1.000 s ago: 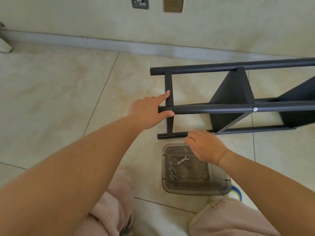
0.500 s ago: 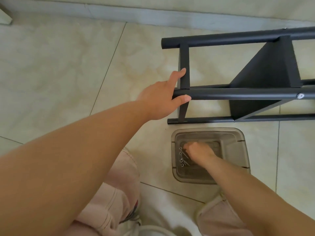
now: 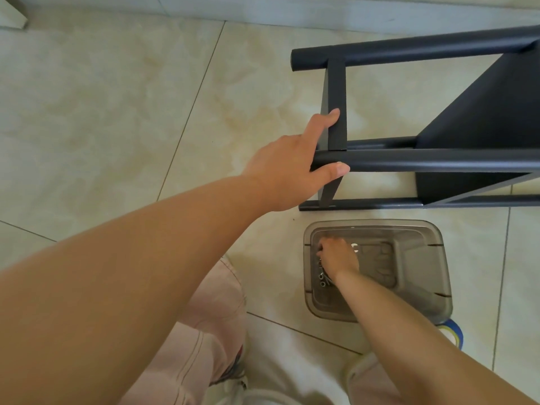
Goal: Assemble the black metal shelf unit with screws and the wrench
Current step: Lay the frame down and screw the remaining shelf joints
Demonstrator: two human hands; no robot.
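The black metal shelf unit (image 3: 423, 162) lies on its side on the tiled floor at the upper right. My left hand (image 3: 287, 168) grips the end of its near top tube, index finger stretched up along the crossbar. My right hand (image 3: 339, 257) is down inside a clear grey plastic bin (image 3: 420, 276), fingers curled over the left part of the bin floor. Several screws (image 3: 322, 277) lie just below the fingers. A small silver part of the wrench (image 3: 355, 247) shows beside the hand. Whether the fingers hold anything is hidden.
A roll of blue tape (image 3: 454, 331) peeks out at the bin's lower right corner. My knees in pink trousers (image 3: 213, 331) fill the bottom middle. A grey skirting board (image 3: 263, 10) runs along the wall at the top.
My right hand went from the shelf's lower tube down into the bin, then shifted left over the screws. The view tilted downward. My left hand kept its grip on the tube.
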